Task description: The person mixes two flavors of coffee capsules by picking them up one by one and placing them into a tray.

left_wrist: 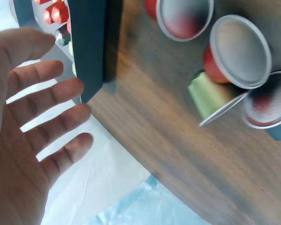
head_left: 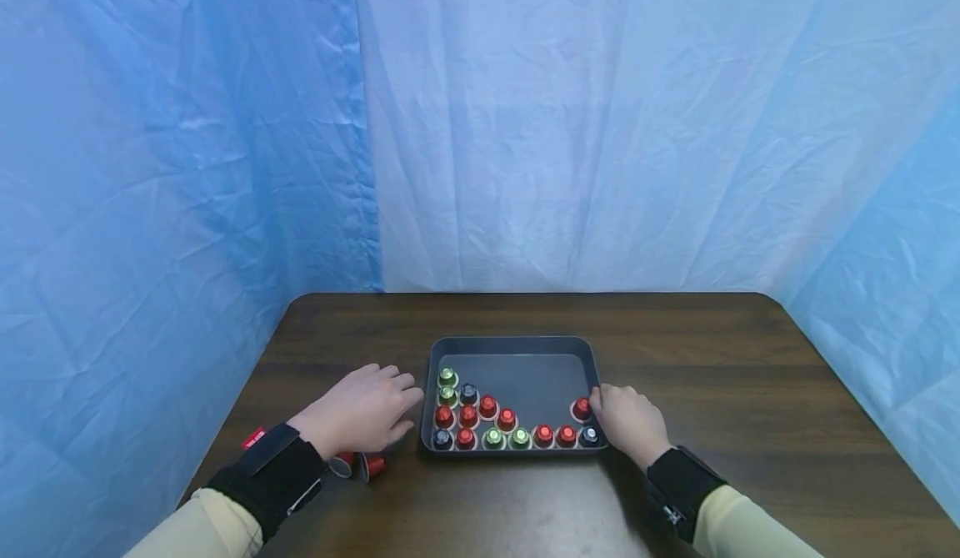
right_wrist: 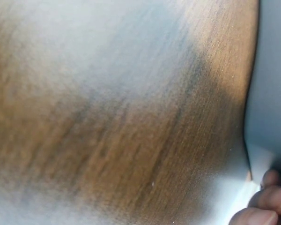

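Observation:
A dark grey tray (head_left: 517,370) lies on the table, holding rows of upright coffee capsules along its near and left sides. Among them are red capsules (head_left: 507,419), green capsules (head_left: 447,376) and dark capsules (head_left: 442,439). My left hand (head_left: 367,408) hovers beside the tray's left wall, its fingers spread and nothing in them; the left wrist view shows its bare palm. At the tray's right wall, my right hand (head_left: 630,424) grips the rim, next to a red capsule (head_left: 581,409). Curled fingers (right_wrist: 271,199) show at the tray's edge in the right wrist view.
Several loose capsules lie on the wooden table (head_left: 675,333) left of the tray, partly hidden under my left wrist in the head view. They include a red capsule (left_wrist: 241,51) and a tipped green capsule (left_wrist: 208,96). Blue and white curtains (head_left: 495,124) surround the table.

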Demonstrator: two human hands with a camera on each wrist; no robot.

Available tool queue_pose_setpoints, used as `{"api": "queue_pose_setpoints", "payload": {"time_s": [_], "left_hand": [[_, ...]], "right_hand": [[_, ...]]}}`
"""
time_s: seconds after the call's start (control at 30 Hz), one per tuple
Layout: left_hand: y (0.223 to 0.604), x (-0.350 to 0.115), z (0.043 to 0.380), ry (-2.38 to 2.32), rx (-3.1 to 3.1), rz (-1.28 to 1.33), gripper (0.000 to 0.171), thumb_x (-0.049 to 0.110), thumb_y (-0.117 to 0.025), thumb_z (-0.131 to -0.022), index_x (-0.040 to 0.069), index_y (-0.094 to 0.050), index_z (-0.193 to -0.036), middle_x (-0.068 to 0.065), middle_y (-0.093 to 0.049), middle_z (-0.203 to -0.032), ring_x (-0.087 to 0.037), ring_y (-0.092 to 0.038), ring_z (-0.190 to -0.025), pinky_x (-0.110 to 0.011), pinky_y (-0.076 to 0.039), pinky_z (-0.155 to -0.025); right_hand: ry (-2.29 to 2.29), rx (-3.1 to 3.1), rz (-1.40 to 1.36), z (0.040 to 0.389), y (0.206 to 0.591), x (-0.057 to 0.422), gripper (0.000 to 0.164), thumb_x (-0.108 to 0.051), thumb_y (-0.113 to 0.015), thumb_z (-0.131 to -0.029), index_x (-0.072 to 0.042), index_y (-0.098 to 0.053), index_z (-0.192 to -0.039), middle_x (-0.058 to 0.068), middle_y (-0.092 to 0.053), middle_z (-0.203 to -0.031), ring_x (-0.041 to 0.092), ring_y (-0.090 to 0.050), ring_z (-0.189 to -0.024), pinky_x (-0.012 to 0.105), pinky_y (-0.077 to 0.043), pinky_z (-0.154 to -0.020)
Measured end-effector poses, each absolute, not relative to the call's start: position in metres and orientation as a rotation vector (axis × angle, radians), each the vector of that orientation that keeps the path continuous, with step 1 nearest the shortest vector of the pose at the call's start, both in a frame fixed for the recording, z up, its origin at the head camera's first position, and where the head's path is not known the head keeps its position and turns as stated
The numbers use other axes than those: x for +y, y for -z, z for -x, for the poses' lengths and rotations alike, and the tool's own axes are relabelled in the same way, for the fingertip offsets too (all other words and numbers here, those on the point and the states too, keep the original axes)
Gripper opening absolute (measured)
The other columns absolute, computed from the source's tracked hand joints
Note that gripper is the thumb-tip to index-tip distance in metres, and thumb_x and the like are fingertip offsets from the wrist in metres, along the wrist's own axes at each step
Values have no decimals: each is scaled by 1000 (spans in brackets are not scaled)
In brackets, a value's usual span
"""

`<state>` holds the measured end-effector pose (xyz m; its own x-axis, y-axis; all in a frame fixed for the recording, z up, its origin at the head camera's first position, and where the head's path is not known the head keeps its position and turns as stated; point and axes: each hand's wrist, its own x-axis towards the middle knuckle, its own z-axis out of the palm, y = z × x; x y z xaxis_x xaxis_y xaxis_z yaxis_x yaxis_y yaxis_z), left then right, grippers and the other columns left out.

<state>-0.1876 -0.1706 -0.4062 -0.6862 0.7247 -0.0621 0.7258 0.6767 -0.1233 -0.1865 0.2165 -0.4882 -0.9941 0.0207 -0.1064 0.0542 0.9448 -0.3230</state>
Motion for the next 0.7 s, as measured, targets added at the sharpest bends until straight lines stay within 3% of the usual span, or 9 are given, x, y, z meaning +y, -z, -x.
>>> {"api": "queue_pose_setpoints", "payload": {"time_s": [0.43,0.7], "left_hand": [[418,-182,171,194,2697,-1103,51,53,-80,-84,16,-73,-119,-1,-73,-111,-22,-65,-103,-47,-52,-91],[430,-186,166,222,2650,-1096,49,48,-86,-78,19,-74,-116,6,-70,-96,-16,-62,-92,-43,-51,-86]], "right_hand": [[491,3009,-47,186,488,217,33,-27,-54,-104,-1,-71,-94,7,-65,-74,21,-56,-62,37,-47,-56],[497,3007,-45,186,488,216,33,-27,-54,-105,-1,-71,-95,6,-64,-73,21,-56,-63,36,-49,-56]]}}
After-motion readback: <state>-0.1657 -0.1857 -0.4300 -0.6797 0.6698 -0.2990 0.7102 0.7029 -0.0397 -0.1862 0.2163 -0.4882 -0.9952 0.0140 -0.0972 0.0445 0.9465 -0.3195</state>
